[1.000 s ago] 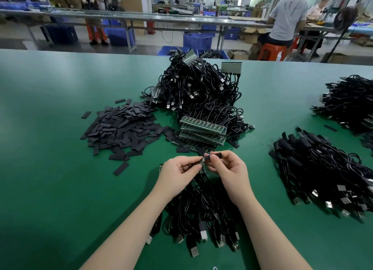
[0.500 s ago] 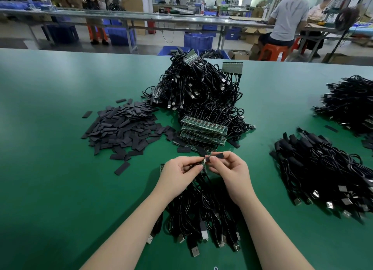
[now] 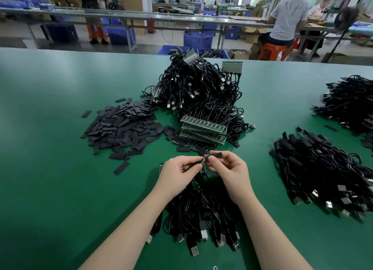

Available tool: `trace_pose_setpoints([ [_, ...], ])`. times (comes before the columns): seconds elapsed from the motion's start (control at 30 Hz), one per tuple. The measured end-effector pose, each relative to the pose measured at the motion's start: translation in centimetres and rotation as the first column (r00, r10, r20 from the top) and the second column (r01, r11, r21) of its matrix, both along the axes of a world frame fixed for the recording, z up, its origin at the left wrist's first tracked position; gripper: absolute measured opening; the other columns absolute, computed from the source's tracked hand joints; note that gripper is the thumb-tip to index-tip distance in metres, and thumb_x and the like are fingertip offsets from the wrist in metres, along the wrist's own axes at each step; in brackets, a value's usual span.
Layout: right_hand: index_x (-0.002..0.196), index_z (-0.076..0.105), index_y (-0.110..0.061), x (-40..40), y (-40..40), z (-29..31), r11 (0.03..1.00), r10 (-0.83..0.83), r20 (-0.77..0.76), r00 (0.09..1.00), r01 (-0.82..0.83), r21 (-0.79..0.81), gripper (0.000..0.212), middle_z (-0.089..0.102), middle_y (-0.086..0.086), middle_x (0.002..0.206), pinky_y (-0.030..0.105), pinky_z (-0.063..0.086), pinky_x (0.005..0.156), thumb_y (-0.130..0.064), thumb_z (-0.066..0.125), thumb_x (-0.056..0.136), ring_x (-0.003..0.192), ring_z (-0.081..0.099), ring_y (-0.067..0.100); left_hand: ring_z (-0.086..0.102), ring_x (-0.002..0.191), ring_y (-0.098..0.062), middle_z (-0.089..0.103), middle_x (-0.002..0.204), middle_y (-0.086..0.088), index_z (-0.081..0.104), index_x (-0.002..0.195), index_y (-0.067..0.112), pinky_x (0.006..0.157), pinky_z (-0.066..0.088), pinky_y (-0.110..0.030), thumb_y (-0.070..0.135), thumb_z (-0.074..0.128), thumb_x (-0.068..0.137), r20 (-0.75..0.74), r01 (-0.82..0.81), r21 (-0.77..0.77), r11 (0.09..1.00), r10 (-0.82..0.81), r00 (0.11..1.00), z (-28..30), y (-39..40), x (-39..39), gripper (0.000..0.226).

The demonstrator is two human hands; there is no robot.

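Almost nothing has moved: the left hand (image 3: 177, 175) still pinches the little green board (image 3: 202, 167), the right hand (image 3: 228, 173) still pinches the black sleeve (image 3: 216, 155) at its fingertips, so the sleeve probably isn't slid on yet.

We see a black sleeve (image 3: 215, 155) and a green board (image 3: 202, 168); black cables (image 3: 201, 209); dark grey strips (image 3: 121, 128); plain green table (image 3: 50, 179).

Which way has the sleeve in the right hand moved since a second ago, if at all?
No. The sleeve, pinched by the right hand, sits just as near the board stack as before.
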State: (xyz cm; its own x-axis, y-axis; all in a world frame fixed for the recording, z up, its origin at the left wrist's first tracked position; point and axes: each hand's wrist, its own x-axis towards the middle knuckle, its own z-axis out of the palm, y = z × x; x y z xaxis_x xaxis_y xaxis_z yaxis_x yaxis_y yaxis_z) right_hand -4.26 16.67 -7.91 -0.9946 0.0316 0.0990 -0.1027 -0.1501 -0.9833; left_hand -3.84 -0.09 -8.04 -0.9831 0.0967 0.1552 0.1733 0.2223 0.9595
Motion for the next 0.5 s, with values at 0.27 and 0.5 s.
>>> trace_pose_setpoints([
  [0.27, 0.083, 0.078, -0.023, -0.16, -0.02, 0.01, 0.999, 0.018, 0.020, 1.000, -0.018, -0.029, 0.016, 0.077, 0.006, 0.087, 0.020, 0.056, 0.072, -0.010, 0.071, 0.089, 0.085, 0.073, 0.014, 0.069, 0.095, -0.004, 0.074, 0.100, 0.016, 0.070, 0.097, 0.052, 0.092, 0.055, -0.034, 0.018, 0.071, 0.087, -0.019, 0.003, -0.022, 1.000, -0.003, 1.000, 0.10, 0.04, -0.01, 0.035],
  [0.5, 0.078, 0.079, -0.023, -0.17, -0.05, -0.04, 1.000, -0.004, 0.012, 1.000, 0.004, -0.024, 0.018, 0.077, 0.005, 0.079, 0.018, 0.055, 0.069, -0.009, 0.073, 0.087, 0.075, 0.071, 0.010, 0.068, 0.095, -0.001, 0.074, 0.101, 0.015, 0.071, 0.101, 0.044, 0.091, 0.054, -0.028, 0.016, 0.072, 0.087, -0.018, -0.013, -0.026, 1.000, 0.013, 1.000, 0.14, 0.11, -0.02, 0.031],
])
